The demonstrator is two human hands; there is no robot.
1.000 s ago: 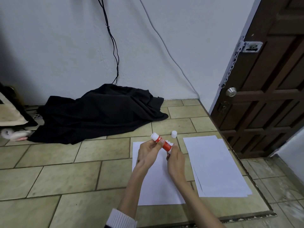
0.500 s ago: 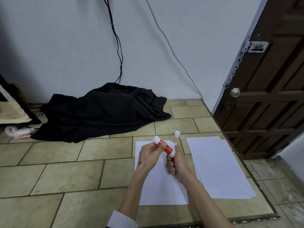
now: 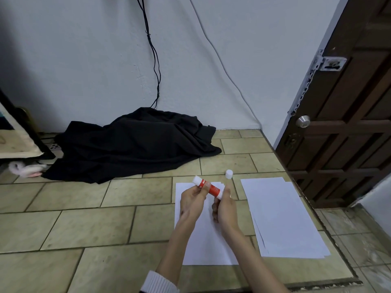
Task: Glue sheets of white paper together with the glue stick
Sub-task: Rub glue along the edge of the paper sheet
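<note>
Head view: a person kneels over a tiled floor [image 3: 84,225]. The left hand [image 3: 193,203] and right hand [image 3: 225,208] each have a closed grip on the red glue stick [image 3: 208,187], held above 1 sheet of white paper [image 3: 206,235]. Its white cap [image 3: 229,174] stands on the floor, and a paper stack [image 3: 281,218] lies beside the sheet, to its right. The stick seems to be being readied; next it must meet the sheet.

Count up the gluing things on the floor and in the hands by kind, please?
Glue stick: 1, held in both hands
Loose white cap: 1
Paper piles: 2, one under the hands, one to the right
Total: 4
</note>
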